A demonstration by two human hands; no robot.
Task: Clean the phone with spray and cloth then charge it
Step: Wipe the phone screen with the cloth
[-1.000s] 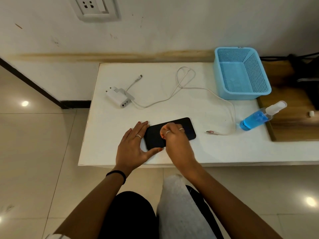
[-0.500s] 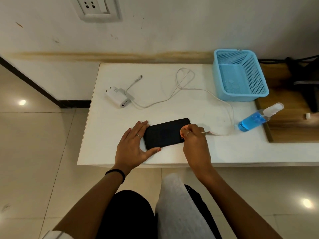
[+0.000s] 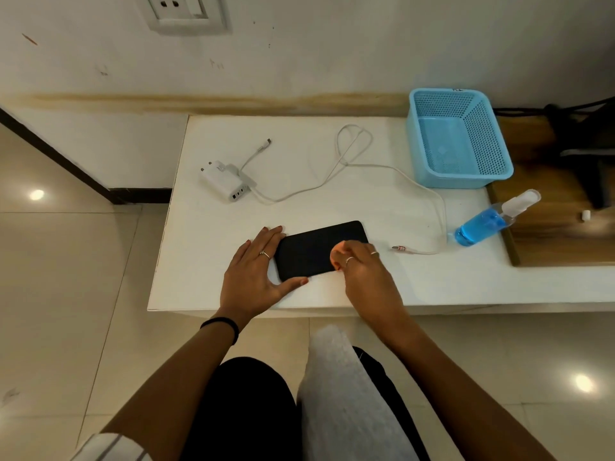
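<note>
A black phone (image 3: 312,249) lies flat, screen up, on the white table (image 3: 332,201) near its front edge. My left hand (image 3: 258,271) lies flat against the phone's left end, thumb along its near edge, pinning it. My right hand (image 3: 362,266) is closed on a small orange cloth (image 3: 336,256) pressed on the right part of the screen; most of the cloth is hidden under the fingers. A blue spray bottle (image 3: 492,219) lies tilted at the table's right. A white charger (image 3: 224,181) with its white cable (image 3: 349,161) lies behind the phone, and the cable plug (image 3: 399,248) lies just right of my right hand.
A light blue plastic basket (image 3: 461,181) stands at the back right. A wooden surface (image 3: 559,237) adjoins the table on the right. A wall socket (image 3: 186,11) is above on the wall. My knees are below the table's front edge, over a tiled floor.
My right hand with the cloth slid from the phone's middle to its right end, then back a little to the left. The left hand and the phone have stayed put.
</note>
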